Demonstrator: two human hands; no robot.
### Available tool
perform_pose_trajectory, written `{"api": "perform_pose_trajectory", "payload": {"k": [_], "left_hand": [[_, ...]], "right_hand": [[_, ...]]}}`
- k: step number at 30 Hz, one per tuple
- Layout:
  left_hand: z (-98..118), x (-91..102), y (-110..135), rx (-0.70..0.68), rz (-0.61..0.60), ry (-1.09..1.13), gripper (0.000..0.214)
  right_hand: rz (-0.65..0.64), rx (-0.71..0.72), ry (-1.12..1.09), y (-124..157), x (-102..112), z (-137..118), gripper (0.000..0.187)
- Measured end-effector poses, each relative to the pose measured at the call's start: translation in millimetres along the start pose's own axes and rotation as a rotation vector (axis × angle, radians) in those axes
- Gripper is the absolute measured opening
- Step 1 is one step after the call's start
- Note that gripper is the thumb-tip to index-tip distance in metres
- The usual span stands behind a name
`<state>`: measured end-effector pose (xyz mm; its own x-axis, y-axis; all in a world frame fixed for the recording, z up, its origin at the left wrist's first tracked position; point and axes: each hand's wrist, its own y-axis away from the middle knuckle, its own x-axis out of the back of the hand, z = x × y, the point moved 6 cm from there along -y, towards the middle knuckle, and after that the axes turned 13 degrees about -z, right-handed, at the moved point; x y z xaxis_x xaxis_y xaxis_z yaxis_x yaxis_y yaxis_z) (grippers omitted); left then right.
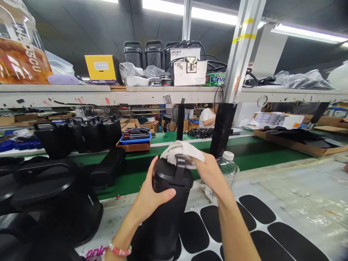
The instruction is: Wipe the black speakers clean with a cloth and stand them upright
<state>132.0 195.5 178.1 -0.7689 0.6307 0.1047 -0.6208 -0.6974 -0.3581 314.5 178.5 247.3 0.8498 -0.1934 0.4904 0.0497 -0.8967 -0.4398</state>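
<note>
My left hand [150, 197] is wrapped round the upper body of a tall black cylindrical unit [165, 214] with a carry handle on top. My right hand [208, 170] is closed on a white cloth [181, 150] and presses it on the unit's top by the handle. The unit stands tilted toward me over a sheet of black oval pads [252, 224] on the workbench.
More black units [54, 195] crowd the left side, and others line the green conveyor [261, 152]. A clear plastic bottle [227, 168] stands just behind my right hand. A blue tray [134, 139] and a cardboard tray [299, 139] rest beyond. A person sits across the line.
</note>
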Motion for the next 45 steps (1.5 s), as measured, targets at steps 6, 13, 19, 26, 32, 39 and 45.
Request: {"api": "perform_pose_trajectory", "payload": {"k": [6, 13, 19, 26, 32, 39, 45], "left_hand": [[1.0, -6.7, 3.1, 0.151, 0.179, -0.101, 0.107], [5.4, -15.9, 24.9, 0.298, 0.232, -0.304, 0.097], [-1.6, 5.3, 15.6, 0.194, -0.036, -0.094, 0.107], [-4.3, -34.8, -4.8, -0.061, -0.130, 0.205, 0.115], [-0.5, -15.9, 5.4, -0.051, 0.146, -0.278, 0.124], [-6.3, 0.3, 7.8, 0.013, 0.399, -0.466, 0.120], [2.8, 0.3, 11.7, -0.023, 0.479, -0.411, 0.120]], "right_hand": [[0.243, -0.346, 0.078, 17.9, 41.6, 43.9, 0.033], [0.217, -0.062, -0.051, 30.0, -8.8, -17.2, 0.033], [0.276, 0.014, -0.518, 5.3, -22.0, 14.8, 0.024], [0.424, 0.016, -0.520, 10.9, -2.4, 21.2, 0.021], [0.581, 0.121, -0.048, 35.8, 23.1, 0.4, 0.016], [-0.091, 0.349, -0.018, 31.7, -6.6, -34.9, 0.016], [-0.385, 0.320, 0.133, 34.0, -30.1, -49.0, 0.017]]}}
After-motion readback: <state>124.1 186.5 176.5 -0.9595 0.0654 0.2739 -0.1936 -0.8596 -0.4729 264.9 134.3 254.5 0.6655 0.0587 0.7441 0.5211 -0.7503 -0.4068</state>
